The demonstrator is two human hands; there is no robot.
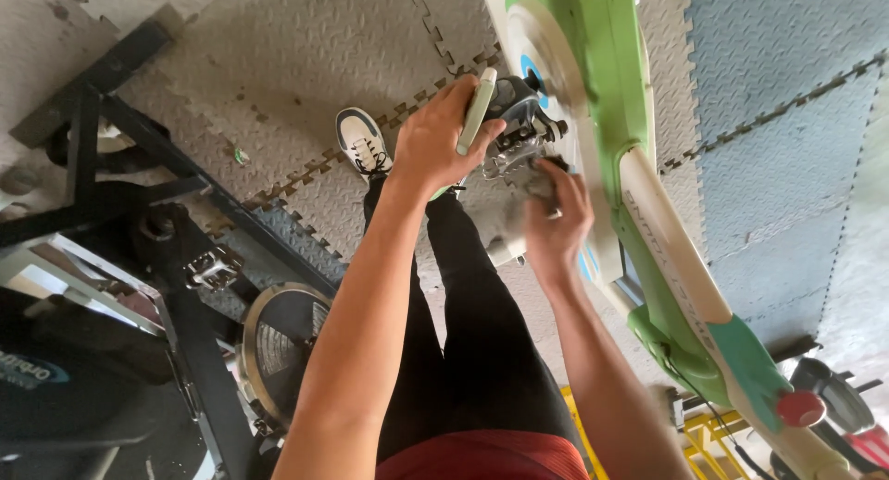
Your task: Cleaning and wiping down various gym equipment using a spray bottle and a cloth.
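Hands (435, 137) crowd pedal (519, 133) — floor (278, 63) open

Blue oval label (32, 367) on black bike, lower left.

Black exercise bike (139, 286) at left, metal pedal (213, 269) and flywheel (278, 346) visible. Grey interlocking floor mats (278, 63), blue mats (778, 119) right. White sneaker (363, 142) on the floor. Yellow frame (708, 434) (partly hidden) bottom right, red knob (801, 409) near it.

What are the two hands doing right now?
Left hand: closed around the pale green crank arm.
Right hand: at the pedal; blurred, so its grip cannot be told.
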